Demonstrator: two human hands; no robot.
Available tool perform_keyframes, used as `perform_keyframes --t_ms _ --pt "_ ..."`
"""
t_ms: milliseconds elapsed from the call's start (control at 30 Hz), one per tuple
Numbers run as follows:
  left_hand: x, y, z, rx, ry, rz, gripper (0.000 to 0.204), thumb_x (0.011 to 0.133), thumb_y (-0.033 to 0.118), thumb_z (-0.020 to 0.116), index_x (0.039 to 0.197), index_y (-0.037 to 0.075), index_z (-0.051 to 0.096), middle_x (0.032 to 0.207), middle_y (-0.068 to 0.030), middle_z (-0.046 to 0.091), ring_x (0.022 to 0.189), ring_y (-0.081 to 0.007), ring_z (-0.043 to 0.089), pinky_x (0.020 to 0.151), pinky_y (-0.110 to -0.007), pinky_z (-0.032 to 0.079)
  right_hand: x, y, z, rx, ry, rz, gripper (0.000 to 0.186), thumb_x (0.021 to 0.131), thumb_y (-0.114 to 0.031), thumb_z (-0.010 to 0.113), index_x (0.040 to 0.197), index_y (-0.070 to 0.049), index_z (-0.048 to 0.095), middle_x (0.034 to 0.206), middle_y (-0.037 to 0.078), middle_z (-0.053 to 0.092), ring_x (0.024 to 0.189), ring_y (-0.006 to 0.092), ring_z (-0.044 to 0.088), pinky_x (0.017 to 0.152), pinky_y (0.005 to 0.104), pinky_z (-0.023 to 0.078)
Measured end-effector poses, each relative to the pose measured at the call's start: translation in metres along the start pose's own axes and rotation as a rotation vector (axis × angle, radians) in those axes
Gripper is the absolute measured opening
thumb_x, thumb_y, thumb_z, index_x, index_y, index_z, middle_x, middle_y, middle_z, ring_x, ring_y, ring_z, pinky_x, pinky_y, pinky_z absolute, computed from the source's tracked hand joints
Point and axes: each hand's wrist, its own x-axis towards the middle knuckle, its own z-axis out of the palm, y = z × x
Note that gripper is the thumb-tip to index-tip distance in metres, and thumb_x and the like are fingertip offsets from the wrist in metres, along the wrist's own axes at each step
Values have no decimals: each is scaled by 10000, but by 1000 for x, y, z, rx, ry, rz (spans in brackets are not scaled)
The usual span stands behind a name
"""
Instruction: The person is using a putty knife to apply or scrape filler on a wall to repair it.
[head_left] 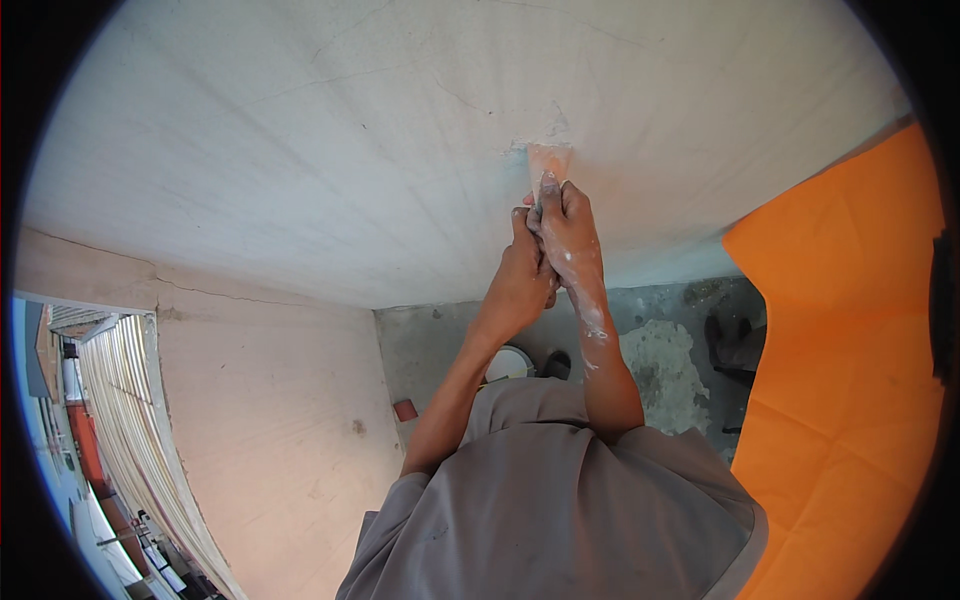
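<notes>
A putty knife point(548, 158) with a broad, pale orange-looking blade has its edge against the pale wall point(300, 150). My right hand point(570, 228) is closed around its handle, thumb laid up toward the blade. White smears mark this hand and forearm. Just below and to the left, my left hand point(522, 268) is also closed on the handle's lower part, pressed against the right hand; the handle itself is mostly hidden by fingers. Around the blade's edge, the wall shows a rough, chipped patch point(518, 148) and thin cracks.
A white bucket point(510, 363) stands on the grey floor below my arms, beside a dark shoe point(557, 365). A small red block point(405, 410) lies near the left wall. An orange sheet point(840, 340) hangs at the right. A window opening point(125, 400) is at far left.
</notes>
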Motion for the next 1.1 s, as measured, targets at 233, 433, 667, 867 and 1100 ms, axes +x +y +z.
perform_keyframes --t_ms 233,433,667,867,1100 --pt "-3 27 -15 989 229 29 631 1013 96 593 1567 -11 311 878 -297 743 788 -489 745 693 -586 576 -9 -4 30 520 -14 25 499 1175 -477 448 982 -39 587 655 -45 434 512 58 357 452 245 320" --pt "2 -9 -10 558 122 161 630 1017 25 543 1574 -49 258 937 -286 724 799 -425 735 698 -493 575 -7 10 15 261 53 -77 482 1176 -445 469 964 -31 596 663 -39 458 547 68 393 503 264 376" --pt "5 -40 14 209 116 149 673 1018 -16 503 1594 -67 159 961 -339 720 839 -458 756 707 -503 557 -6 20 1 -161 102 -142 507 1179 -429 462 942 -5 606 670 -14 492 608 80 440 590 291 426" --pt "3 -25 -13 626 171 157 736 1000 1 561 1618 -87 170 952 -341 716 875 -520 726 707 -541 559 -10 14 14 374 -62 53 510 1172 -486 451 945 -48 581 649 -27 459 513 71 379 474 259 354" --pt "5 -22 -27 652 116 166 713 999 37 594 1610 -112 259 895 -311 714 768 -467 721 655 -539 549 -14 3 23 330 42 32 526 1178 -467 441 903 -37 564 641 -19 489 516 70 418 459 255 349"
